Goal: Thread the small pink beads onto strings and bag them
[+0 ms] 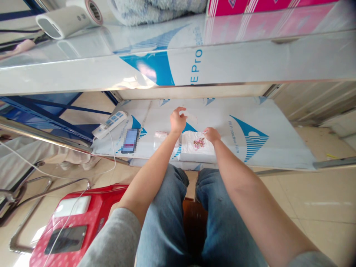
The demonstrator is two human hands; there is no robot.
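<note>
The two hands are apart but close together, reaching out over a board sheeted in white-and-blue protective film (pixel 272 148). The left hand (pixel 178 120) is raised with its fingers curled, just beside a pale translucent strip (pixel 191 118); whether it grips the strip cannot be told. The right hand (pixel 211 135) has its fingertips at the top corner of a white packet (pixel 194 150), though a firm pinch cannot be confirmed. A small cluster of pink-and-gold trinkets (pixel 199 143) lies on that packet, just below the right hand and between the two hands. A small clear bag with pink inside (pixel 160 135) sits on the film to the left of the packet, under the left wrist.

Farther left on the board are a white power strip (pixel 109 124) with a cable running off it and a small blue object (pixel 130 141), pixelated and unreadable. The film prints "PE Protective Film" beside a blue logo, and the shelf above (pixel 250 63) shows "PE Pro" in the same wrap. On that shelf sit a white hair dryer (pixel 68 18), a fuzzy blanket (pixel 155 11) and a pink box (pixel 250 7). Below, past the blue jeans (pixel 167 211), a smartphone (pixel 66 239) lies on a red plastic stool (pixel 91 215) — its screen dark
</note>
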